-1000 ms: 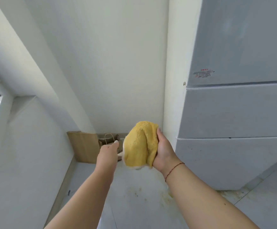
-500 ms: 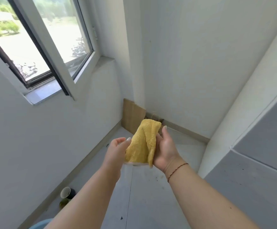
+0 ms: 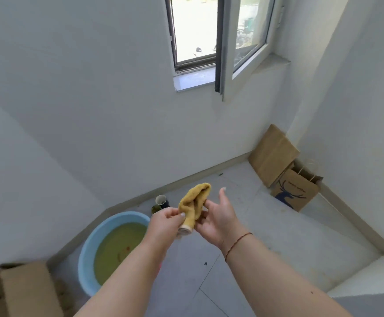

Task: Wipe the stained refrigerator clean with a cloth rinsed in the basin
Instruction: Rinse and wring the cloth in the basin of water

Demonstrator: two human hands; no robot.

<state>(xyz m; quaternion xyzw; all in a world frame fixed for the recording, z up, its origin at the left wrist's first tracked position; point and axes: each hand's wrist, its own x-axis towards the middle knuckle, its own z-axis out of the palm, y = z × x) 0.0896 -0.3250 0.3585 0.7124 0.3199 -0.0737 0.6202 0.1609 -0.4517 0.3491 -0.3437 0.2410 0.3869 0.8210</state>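
A folded yellow cloth (image 3: 194, 205) hangs between both hands in the middle of the view. My left hand (image 3: 163, 221) pinches its lower left edge between thumb and fingers. My right hand (image 3: 220, 219) holds the cloth's right side with its lower fingers, while the upper fingers are spread. A light blue basin (image 3: 88, 250) with murky yellow-green water stands on the floor at lower left, under my left forearm. Only a grey corner of the refrigerator (image 3: 369, 303) shows at the bottom right.
A cardboard box (image 3: 19, 291) sits at the bottom left beside the basin. Two small cups (image 3: 161, 202) stand by the wall behind the basin. A flat cardboard sheet (image 3: 272, 154) and a paper bag (image 3: 297, 191) lean in the far right corner. An open window (image 3: 223, 42) is above.
The view has swung left, away from the refrigerator, bringing the basin into sight. My left hand has taken hold of the cloth's edge, and the right hand's fingers have loosened.
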